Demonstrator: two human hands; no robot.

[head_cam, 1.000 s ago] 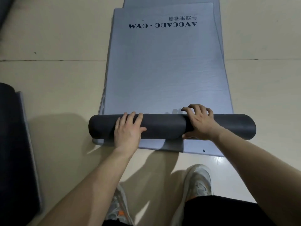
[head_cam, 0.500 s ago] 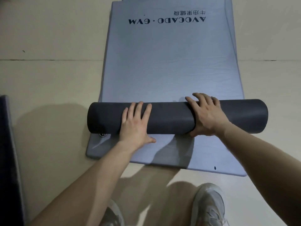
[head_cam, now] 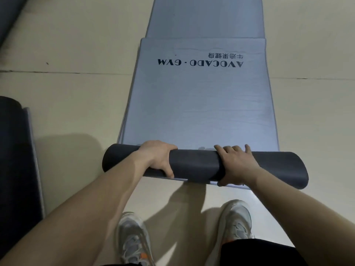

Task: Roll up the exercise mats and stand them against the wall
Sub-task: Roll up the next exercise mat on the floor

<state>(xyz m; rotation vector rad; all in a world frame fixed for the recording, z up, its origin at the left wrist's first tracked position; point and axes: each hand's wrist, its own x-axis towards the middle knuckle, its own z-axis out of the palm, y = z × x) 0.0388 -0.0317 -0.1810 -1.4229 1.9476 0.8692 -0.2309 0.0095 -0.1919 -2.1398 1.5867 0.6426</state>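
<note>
Rolling barely begun: left hand (head_cam: 157,160) and right hand (head_cam: 236,166) each grasp, fingers curled over it, the dark roll (head_cam: 196,166) at the near end of the AVOCADO·GYM mat (head_cam: 201,112), most of which lies flat on the floor (head_cam: 76,93). Another grey mat (head_cam: 205,18) extends beyond it, unrolled, and no mat is seen standing at a wall. A dark mat (head_cam: 13,150) lies well apart at left, and nothing blocks the roll's path.

Gym floor: grey mats (head_cam: 201,104) printed "AVOCADO · GYM", bare pale flooring (head_cam: 76,45), sneakers (head_cam: 132,239).
</note>
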